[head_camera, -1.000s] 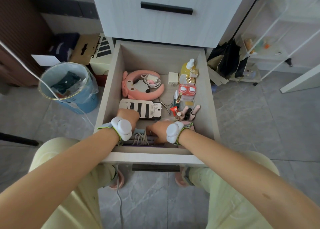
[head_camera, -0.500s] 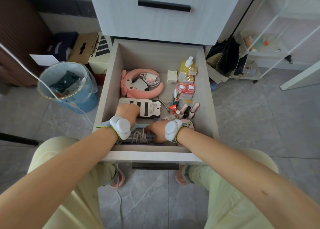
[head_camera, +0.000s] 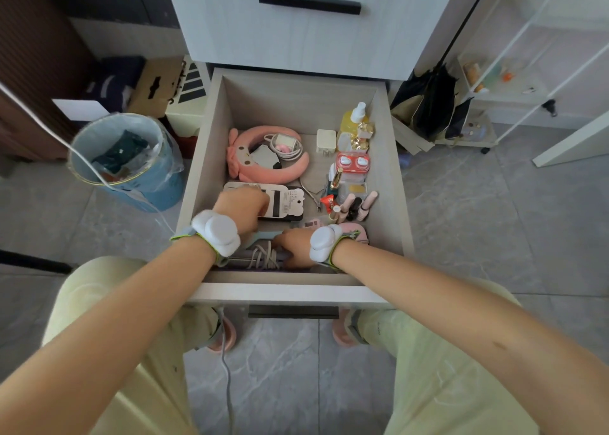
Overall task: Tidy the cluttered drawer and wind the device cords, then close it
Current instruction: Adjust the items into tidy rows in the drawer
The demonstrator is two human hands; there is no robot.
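The open drawer (head_camera: 389, 184) holds clutter. Near its front wall lies a grey-purple device (head_camera: 245, 259) with a grey cord (head_camera: 263, 255) wound round it. My right hand (head_camera: 295, 246) grips the device's right end, fingers pointing left. My left hand (head_camera: 242, 209) is curled over the left part of a black-and-white striped card pack (head_camera: 286, 200); its fingertips are hidden. Further back lie a pink plush headband (head_camera: 290, 174), a coiled white charger cord (head_camera: 285, 144) and a white plug adapter (head_camera: 326, 140).
Along the drawer's right side stand a yellow bottle (head_camera: 354, 120), a red lens case (head_camera: 352, 163), nail nippers (head_camera: 313, 192) and several small cosmetic tubes (head_camera: 357, 205). A blue bin (head_camera: 148, 184) stands left of the drawer and a white cart (head_camera: 514, 95) to the right. A closed drawer front (head_camera: 309, 26) is above.
My left hand has shifted a little further back onto the striped card pack. My right hand stays at the corded device near the drawer's front.
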